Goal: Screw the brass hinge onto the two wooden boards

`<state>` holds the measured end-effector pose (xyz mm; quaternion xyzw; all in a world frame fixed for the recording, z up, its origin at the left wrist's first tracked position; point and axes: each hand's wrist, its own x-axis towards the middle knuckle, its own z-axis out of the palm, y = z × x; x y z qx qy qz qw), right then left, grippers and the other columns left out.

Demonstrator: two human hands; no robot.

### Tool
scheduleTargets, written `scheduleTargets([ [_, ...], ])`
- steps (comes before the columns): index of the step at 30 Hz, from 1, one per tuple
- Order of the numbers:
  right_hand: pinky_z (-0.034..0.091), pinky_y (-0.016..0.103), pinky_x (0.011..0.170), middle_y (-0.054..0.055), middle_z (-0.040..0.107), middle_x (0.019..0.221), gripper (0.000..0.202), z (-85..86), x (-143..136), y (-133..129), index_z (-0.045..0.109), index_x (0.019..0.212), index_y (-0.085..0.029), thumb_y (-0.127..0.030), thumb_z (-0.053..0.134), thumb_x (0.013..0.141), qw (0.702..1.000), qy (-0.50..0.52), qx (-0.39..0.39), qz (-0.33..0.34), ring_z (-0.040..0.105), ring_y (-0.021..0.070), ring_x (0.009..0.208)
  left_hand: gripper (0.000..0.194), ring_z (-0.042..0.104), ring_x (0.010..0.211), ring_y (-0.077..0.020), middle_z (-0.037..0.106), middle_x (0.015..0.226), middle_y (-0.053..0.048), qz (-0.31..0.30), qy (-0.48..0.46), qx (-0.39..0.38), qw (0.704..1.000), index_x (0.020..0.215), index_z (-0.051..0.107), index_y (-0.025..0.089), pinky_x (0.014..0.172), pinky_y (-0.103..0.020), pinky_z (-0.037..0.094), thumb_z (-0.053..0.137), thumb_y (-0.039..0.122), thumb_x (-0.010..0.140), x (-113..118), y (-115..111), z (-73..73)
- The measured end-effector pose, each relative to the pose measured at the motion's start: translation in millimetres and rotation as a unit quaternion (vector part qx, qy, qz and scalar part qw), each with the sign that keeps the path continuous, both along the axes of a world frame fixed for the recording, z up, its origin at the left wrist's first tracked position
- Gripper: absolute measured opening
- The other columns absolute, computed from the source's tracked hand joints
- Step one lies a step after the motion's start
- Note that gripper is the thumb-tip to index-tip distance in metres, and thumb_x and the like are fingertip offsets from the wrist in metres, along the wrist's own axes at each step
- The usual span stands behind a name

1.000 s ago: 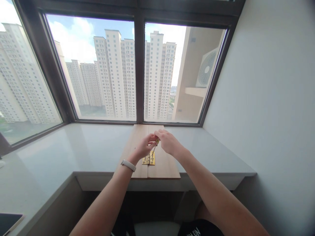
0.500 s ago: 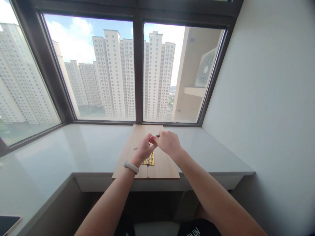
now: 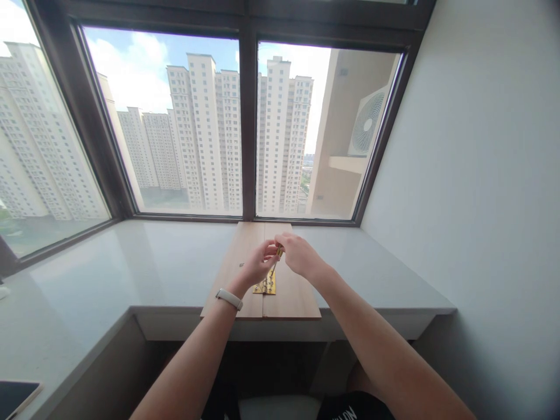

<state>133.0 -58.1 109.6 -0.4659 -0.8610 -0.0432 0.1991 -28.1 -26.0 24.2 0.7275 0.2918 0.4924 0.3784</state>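
Observation:
A screwdriver [image 3: 279, 251] stands tilted over a gold-coloured hinge [image 3: 270, 287], its thin shaft reaching down to the hinge's right leaf. From above, my right hand [image 3: 301, 255] grips the handle with its fingers closed. My left hand [image 3: 256, 265] curls round the handle and upper shaft from the other side, a pale band on its wrist. The hinge lies across the seam of two light wooden boards [image 3: 291, 303], with several dark screw heads or holes on it. Small metal pieces, seemingly screws [image 3: 241, 265], lie on the left board.
The boards rest on a white windowsill counter [image 3: 175, 256] whose front edge is near me. Large dark-framed windows [image 3: 248, 128] rise behind, and a white wall [image 3: 472, 175] bounds the right. A dark flat device [image 3: 17, 396] lies at the lower left.
My hands have shifted slightly around the screwdriver; the left fingers have loosened and the right has turned. More of the handle, the shaft and the hinge shows now.

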Motion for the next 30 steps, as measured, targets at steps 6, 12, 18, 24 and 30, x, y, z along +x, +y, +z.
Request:
scheduleTargets([
  [6, 0.035, 0.023, 0.069, 0.003, 0.065, 0.092, 0.021, 0.3, 4, 3, 0.058, 0.096, -0.020, -0.004, 0.052, 0.084, 0.999, 0.027, -0.025, 0.038, 0.057, 0.0139, 0.081, 0.022, 0.068, 0.096, -0.0214, 0.071, 0.104, -0.009, 0.042, 0.013, 0.028, 0.999, 0.110, 0.063, 0.018, 0.084, -0.035, 0.052, 0.063, 0.025, 0.088, 1, 1, 1.0],
  [12, 0.037, 0.029, 0.070, 0.009, 0.068, 0.093, 0.035, 3.0, 0, -2, 0.061, 0.104, -0.019, -0.051, 0.057, 0.092, 0.991, 0.021, 0.022, -0.131, 0.063, 0.0221, 0.083, 0.010, 0.066, 0.085, -0.0177, 0.069, 0.089, -0.004, 0.116, 0.061, 0.075, 0.989, 0.093, 0.064, 0.019, 0.073, -0.030, 0.050, 0.064, 0.026, 0.086, 8, -4, 1.7],
  [18, 0.036, 0.030, 0.068, 0.011, 0.068, 0.086, 0.034, 1.8, -8, -4, 0.064, 0.091, -0.018, -0.046, 0.046, 0.099, 0.986, -0.017, 0.006, -0.163, 0.064, 0.0226, 0.080, 0.012, 0.065, 0.078, -0.0159, 0.068, 0.082, -0.002, 0.181, 0.074, 0.092, 0.976, 0.086, 0.059, 0.019, 0.068, -0.028, 0.048, 0.067, 0.027, 0.082, 13, -7, 0.0],
  [24, 0.033, 0.027, 0.066, 0.007, 0.065, 0.091, 0.006, 0.7, -1, 1, 0.058, 0.088, -0.020, -0.018, 0.054, 0.091, 0.999, -0.002, 0.004, -0.054, 0.058, 0.0169, 0.078, 0.028, 0.067, 0.101, -0.0208, 0.070, 0.109, -0.005, 0.105, 0.058, 0.058, 0.991, 0.110, 0.062, 0.023, 0.083, -0.034, 0.052, 0.068, 0.028, 0.083, 6, -6, 1.6],
  [30, 0.035, 0.024, 0.068, 0.002, 0.059, 0.085, 0.020, -0.9, 1, 1, 0.054, 0.084, -0.020, 0.000, 0.051, 0.078, 0.998, 0.034, 0.023, 0.047, 0.053, 0.0143, 0.078, 0.026, 0.067, 0.105, -0.0224, 0.071, 0.112, -0.010, 0.005, 0.002, 0.018, 1.000, 0.116, 0.061, 0.019, 0.090, -0.037, 0.052, 0.058, 0.023, 0.090, 5, -1, 2.6],
])
